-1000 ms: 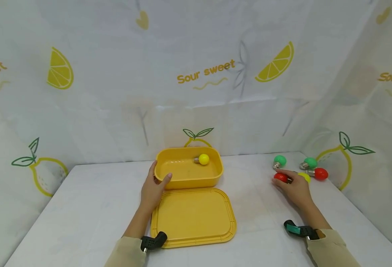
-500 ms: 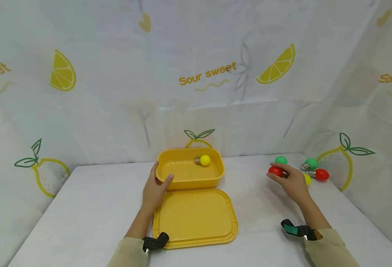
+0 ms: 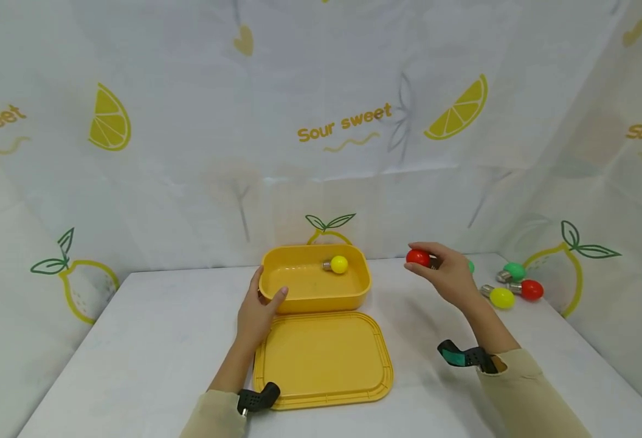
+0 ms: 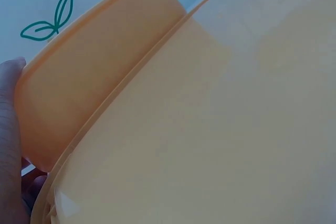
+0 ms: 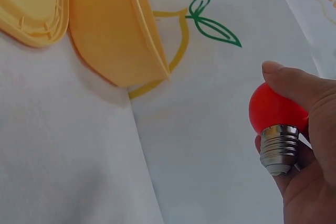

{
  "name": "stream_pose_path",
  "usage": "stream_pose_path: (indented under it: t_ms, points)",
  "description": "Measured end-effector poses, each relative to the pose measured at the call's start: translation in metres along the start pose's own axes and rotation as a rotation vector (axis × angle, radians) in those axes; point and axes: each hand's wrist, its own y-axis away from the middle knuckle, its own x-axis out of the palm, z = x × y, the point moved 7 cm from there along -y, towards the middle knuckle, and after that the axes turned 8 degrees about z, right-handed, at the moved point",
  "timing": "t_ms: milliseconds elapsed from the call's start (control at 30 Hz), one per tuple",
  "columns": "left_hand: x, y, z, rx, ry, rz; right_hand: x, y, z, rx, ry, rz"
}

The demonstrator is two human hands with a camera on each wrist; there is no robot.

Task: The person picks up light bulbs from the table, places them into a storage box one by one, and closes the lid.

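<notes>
The red bulb is pinched in the right hand fingertips, clear of the table, while the yellow box is steadied by the left hand, fingers curled over its rim.

A yellow box holds a yellow bulb, beside its yellow lid. The held bulb is red with a silver base. The white backdrop bears yellow lemons and green leaves.

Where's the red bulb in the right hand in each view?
Head: red bulb held off the table in the right hand, right of centre, beside the yellow box.
Left wrist: not in it; only box wall and lid show.
Right wrist: right side, red bulb pinched, metal base toward the camera.
Shared landmark: the yellow box, in all three views.
</notes>
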Motion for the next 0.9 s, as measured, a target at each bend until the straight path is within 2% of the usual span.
stream_pose_path:
  t_ms: [367,900]
  points:
    - [0.001,0.0,-0.001,0.007,0.006,0.0,0.035,-0.034,0.039,-0.14,-0.103,0.1]
    - [-0.001,0.001,-0.003,0.012,0.006,-0.003,0.088,-0.062,0.059,-0.142,-0.134,0.217]
